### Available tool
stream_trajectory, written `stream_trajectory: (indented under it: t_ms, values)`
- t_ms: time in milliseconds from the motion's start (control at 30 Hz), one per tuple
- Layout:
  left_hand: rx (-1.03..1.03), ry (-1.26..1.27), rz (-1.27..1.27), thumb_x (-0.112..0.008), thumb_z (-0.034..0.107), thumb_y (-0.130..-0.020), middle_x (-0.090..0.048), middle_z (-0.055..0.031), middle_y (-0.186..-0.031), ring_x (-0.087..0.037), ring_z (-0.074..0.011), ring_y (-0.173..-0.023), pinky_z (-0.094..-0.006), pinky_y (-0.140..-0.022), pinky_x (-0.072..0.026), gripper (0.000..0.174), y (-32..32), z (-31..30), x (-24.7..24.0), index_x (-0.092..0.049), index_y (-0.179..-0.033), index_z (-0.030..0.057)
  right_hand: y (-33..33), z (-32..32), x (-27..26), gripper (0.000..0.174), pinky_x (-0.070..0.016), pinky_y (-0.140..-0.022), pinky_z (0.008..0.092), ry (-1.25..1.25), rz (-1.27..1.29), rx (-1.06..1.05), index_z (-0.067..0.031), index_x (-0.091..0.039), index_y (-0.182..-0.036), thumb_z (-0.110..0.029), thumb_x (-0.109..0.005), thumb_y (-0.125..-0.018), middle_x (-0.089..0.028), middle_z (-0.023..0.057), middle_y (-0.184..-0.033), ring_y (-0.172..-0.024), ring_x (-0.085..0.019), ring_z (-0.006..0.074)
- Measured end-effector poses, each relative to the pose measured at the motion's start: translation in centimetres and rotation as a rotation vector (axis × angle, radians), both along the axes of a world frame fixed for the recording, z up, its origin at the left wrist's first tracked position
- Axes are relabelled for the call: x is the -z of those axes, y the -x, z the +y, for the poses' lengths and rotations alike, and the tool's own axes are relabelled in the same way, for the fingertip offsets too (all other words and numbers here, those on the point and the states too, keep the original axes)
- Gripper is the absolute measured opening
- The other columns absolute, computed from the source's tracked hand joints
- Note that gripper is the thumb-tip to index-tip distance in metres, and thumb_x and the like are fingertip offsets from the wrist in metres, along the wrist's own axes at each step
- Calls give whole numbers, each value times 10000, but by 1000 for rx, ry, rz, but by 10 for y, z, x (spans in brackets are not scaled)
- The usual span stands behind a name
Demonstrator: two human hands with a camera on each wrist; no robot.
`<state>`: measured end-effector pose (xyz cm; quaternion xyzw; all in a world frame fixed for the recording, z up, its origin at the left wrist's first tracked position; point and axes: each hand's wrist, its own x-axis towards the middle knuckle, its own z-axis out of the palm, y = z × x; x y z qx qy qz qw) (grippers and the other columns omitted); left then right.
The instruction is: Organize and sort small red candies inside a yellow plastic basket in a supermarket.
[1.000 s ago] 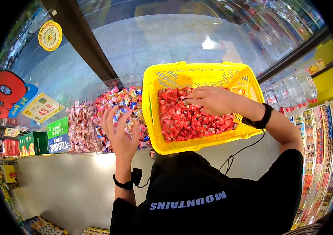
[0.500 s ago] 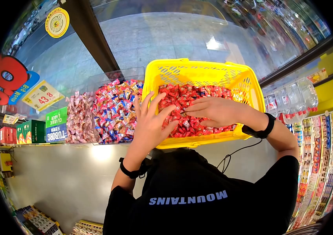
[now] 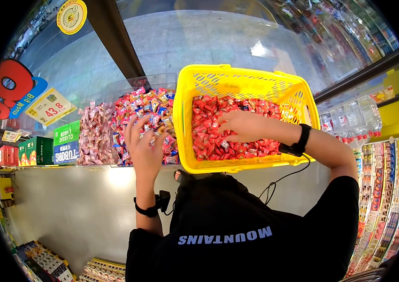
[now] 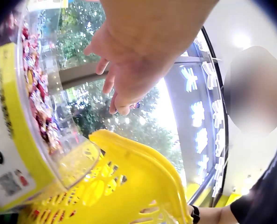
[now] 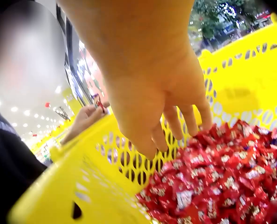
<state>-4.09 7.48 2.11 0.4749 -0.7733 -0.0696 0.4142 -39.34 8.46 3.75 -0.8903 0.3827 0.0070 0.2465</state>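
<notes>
My left hand (image 3: 144, 152) is raised over the clear bin of mixed wrapped candies (image 3: 136, 105), left of the yellow basket (image 3: 187, 160). Between its thumb and fingers it pinches a small wrapped candy (image 5: 98, 102), which shows in the right wrist view. In the left wrist view that hand (image 4: 138, 60) hides most of the candy. My right hand (image 3: 244, 127) reaches into the basket, its fingers pointing down at a thick layer of red-wrapped candies (image 3: 237, 149). In the right wrist view its fingertips (image 5: 205, 122) are right at the candies, with none visible in its grasp.
Beside the mixed bin lie pale pink wrapped candies (image 3: 95, 136). Farther left stand a green-and-blue beer carton (image 3: 67, 141) and a price sign (image 3: 51, 107). Clear bottles (image 3: 354, 117) stand right of the basket. A window (image 3: 218, 40) rises behind, and stocked shelves (image 3: 382, 188) line the right.
My left hand went from over the mixed bin to the basket's left part, then back over the bin. My right hand stays among the red candies, its fingers shifting a little.
</notes>
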Motion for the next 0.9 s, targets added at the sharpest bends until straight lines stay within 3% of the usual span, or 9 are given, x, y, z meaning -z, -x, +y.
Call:
stream_trajectory:
  t_ms: [33,167,300,400,433,533,667,800,900]
  values:
    - [-43,2,-7,-890,157,-850,-688,-112,-1377,-493,-409,-1434,-555,-1180,-372,228,-8,0,4,-714,-837,11,2,-2,21,316,-519,-1065,510,11,59,-35,-104,-750,-1206,-270,-748,-937,-636,113,-1334,-1265,-608,373]
    - [-130,-76,-168,-912,237,-830,-655,-111,-1412,-465,-414,-1454,-574,-1191,-358,245,-33,6,38,-749,-864,58,-10,8,58,295,-503,-1035,545,36,256,-29,-189,-792,-1112,-302,-805,-839,-593,101,-1308,-1256,-591,357]
    - [-286,-66,-243,-888,342,-852,-596,-98,-1475,-439,-409,-1472,-581,-1209,-331,279,-37,10,45,-792,-1030,149,-13,-1,65,211,-510,-1018,515,110,210,-104,-172,-810,-948,-302,-834,-784,-606,90,-1274,-1201,-599,344]
    - [-307,-20,-168,-887,323,-855,-596,-113,-1472,-440,-411,-1470,-586,-1208,-335,309,-40,7,42,-795,-1102,162,-17,-17,48,241,-476,-1073,504,-180,266,-111,-122,-796,-968,-304,-857,-822,-611,112,-1349,-1270,-586,350]
    - [-294,-17,-126,-871,283,-870,-591,-126,-1474,-435,-419,-1471,-591,-1214,-334,290,-37,6,38,-796,-1120,157,-17,-20,39,217,-512,-1030,498,-157,115,-78,-91,-784,-892,-270,-859,-794,-652,130,-1283,-1197,-637,334]
    - [-109,-30,9,-853,249,-881,-592,-134,-1470,-425,-428,-1478,-590,-1225,-328,293,-33,8,27,-789,-1148,145,-32,-23,-21,184,-535,-1008,492,116,-33,-100,-72,-759,-896,-225,-849,-847,-638,130,-1386,-1209,-653,349]
    - [151,-23,74,-872,312,-847,-570,-115,-1482,-428,-418,-1467,-654,-1256,-211,393,-14,10,-8,-760,-1203,187,-68,-8,-106,163,-517,-1093,473,126,-270,115,-71,-724,-901,-131,-871,-865,-602,157,-1453,-1335,-602,375]
    - [392,80,75,-876,455,-820,-569,-100,-1500,-439,-401,-1464,-688,-1261,-223,447,6,3,-13,-757,-1190,235,-92,9,-107,189,-507,-1112,492,274,-417,92,-85,-747,-953,-137,-894,-845,-599,164,-1463,-1355,-596,385]
    - [423,193,150,-912,379,-789,-651,-17,-1415,-501,-350,-1408,-676,-1256,-256,341,17,2,-11,-763,-1076,272,-91,14,-100,211,-503,-1117,491,215,-422,93,-80,-762,-988,-147,-898,-841,-610,155,-1471,-1348,-605,369]
